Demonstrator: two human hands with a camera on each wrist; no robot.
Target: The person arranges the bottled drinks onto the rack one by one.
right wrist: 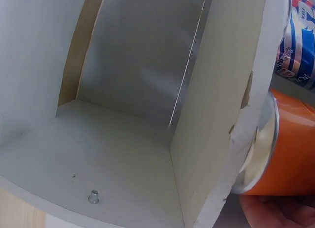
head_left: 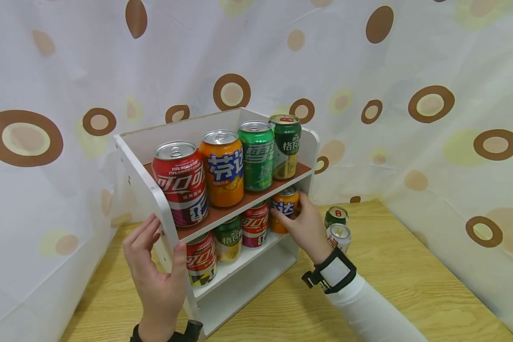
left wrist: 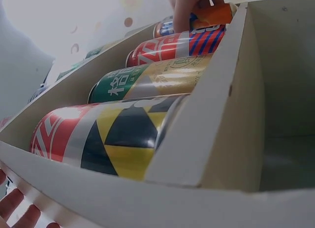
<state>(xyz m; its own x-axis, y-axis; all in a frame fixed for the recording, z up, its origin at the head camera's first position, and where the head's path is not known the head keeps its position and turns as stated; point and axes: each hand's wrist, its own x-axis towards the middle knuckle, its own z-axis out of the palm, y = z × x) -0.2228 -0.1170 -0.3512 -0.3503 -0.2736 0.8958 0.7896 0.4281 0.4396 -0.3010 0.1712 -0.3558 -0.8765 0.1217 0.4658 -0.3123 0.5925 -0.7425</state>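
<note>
My right hand (head_left: 308, 228) grips an orange soda can (head_left: 284, 209) at the right end of the middle tier of a small white shelf rack (head_left: 164, 213). In the right wrist view the base of that orange can (right wrist: 295, 144) is right at the shelf's front edge. On its left stand a red cola can (head_left: 255, 225), a green-and-gold can (head_left: 228, 240) and another red cola can (head_left: 202, 261). My left hand (head_left: 160, 270) rests against the rack's left side panel, fingers along the outside and thumb by the front edge.
The top tier holds a red cola can (head_left: 181, 185), an orange can (head_left: 222, 171), a green can (head_left: 257, 156) and a dark green can (head_left: 286, 147). Right of the rack, a green can (head_left: 336, 216) and a silver-white can (head_left: 338, 236) stand on the wooden table (head_left: 402, 266).
</note>
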